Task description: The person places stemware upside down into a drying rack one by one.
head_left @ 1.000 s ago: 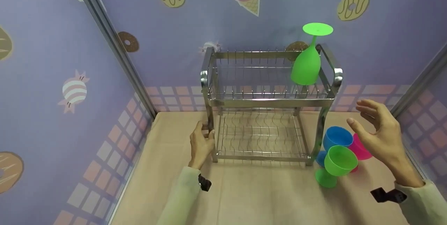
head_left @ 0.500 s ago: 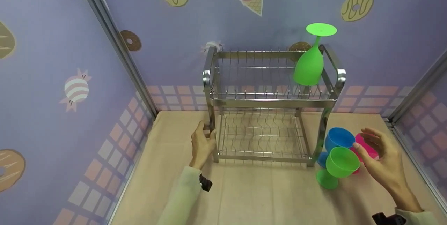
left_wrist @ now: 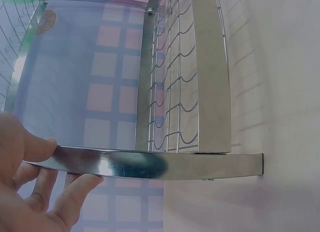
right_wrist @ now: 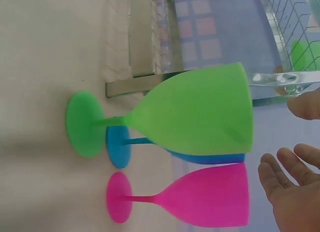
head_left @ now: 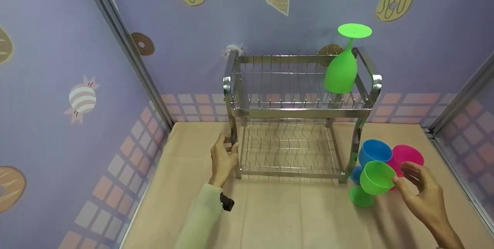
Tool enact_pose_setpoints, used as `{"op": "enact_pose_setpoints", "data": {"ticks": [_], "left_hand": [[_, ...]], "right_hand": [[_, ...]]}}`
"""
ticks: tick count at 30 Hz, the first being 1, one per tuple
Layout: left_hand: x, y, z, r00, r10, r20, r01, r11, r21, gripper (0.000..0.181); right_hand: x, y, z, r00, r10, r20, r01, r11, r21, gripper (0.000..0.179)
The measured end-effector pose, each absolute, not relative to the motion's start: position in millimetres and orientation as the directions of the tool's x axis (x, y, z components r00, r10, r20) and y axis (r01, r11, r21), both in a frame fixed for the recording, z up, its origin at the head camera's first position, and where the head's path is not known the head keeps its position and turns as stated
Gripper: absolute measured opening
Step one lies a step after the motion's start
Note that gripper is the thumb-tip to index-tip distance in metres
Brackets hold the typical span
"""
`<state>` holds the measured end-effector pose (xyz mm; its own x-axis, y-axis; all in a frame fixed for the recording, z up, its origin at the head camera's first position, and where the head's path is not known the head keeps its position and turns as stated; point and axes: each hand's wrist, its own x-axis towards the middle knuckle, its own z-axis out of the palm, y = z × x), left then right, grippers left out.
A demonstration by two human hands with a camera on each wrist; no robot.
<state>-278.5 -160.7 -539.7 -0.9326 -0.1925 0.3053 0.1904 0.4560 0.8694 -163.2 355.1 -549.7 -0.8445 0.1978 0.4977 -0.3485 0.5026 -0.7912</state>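
Observation:
My left hand (head_left: 224, 162) grips the front left leg of the metal two-tier dish rack (head_left: 297, 114). In the left wrist view its thumb and fingers lie on either side of that leg (left_wrist: 135, 163). Beside the rack's right front leg, an upright green wine glass (head_left: 377, 179) stands in front of a blue wine glass (head_left: 373, 151) and a pink wine glass (head_left: 411, 155). My right hand (head_left: 426, 199) is close to the green glass's rim, thumb and fingers spread apart with nothing between them. Another green wine glass (head_left: 341, 72) sits upside down on the upper tier's right end.
Pale cloth covers the table (head_left: 270, 214). Purple patterned walls (head_left: 293, 29) close in the back and both sides, with a metal post (head_left: 127, 48) at the left corner. The lower wire tier (head_left: 289, 152) lies low over the table.
My right hand has come down from above the glasses to the green glass's rim. The left hand keeps its grip on the rack leg, and the glasses stay in place.

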Motion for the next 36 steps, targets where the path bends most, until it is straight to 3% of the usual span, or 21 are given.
{"op": "enact_pose_setpoints", "data": {"ticks": [19, 31, 36], "left_hand": [[-280, -160, -543, -0.922, -0.189, 0.339, 0.217, 0.471, 0.855, 0.02], [-282, -160, -544, -0.912, -0.183, 0.366, 0.244, 0.475, 0.845, 0.018], [-282, -160, -543, -0.918, -0.19, 0.347, 0.225, 0.469, 0.854, 0.019]], "right_hand": [[-152, 350, -594, -0.883, 0.268, 0.386, -0.226, 0.479, -0.848, 0.059], [-154, 338, -619, -0.927, 0.316, 0.202, -0.022, 0.492, -0.87, 0.087], [-163, 334, -633, -0.939, 0.302, 0.162, -0.021, 0.421, -0.907, 0.097]]}}
